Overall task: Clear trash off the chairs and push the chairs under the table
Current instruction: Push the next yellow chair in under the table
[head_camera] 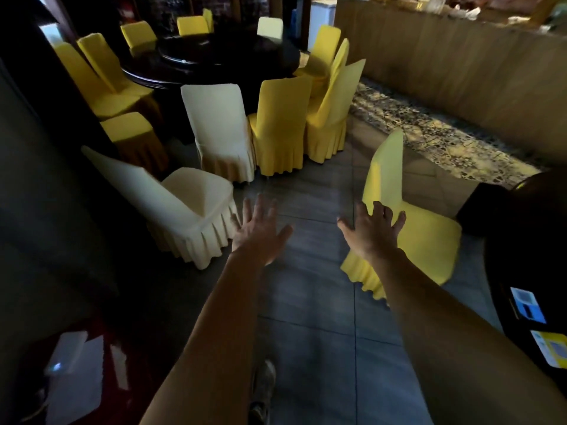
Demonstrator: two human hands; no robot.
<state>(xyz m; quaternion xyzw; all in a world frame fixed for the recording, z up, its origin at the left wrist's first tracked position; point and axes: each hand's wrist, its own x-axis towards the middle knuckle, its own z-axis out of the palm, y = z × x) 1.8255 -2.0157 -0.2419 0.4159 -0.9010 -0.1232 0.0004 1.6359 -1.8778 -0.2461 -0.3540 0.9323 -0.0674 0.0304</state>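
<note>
**Both hands extended toward 2 loose chairs**

The left hand and right hand were spread flat, palms down, grasping nothing. A cream-covered chair stood to the left and a yellow-covered chair to the right, both on the tiled floor, well apart from the dark round table.

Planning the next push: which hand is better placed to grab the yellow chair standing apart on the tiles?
Right. The right hand is open beside the yellow chair; the left hand hovers over bare floor.
</note>
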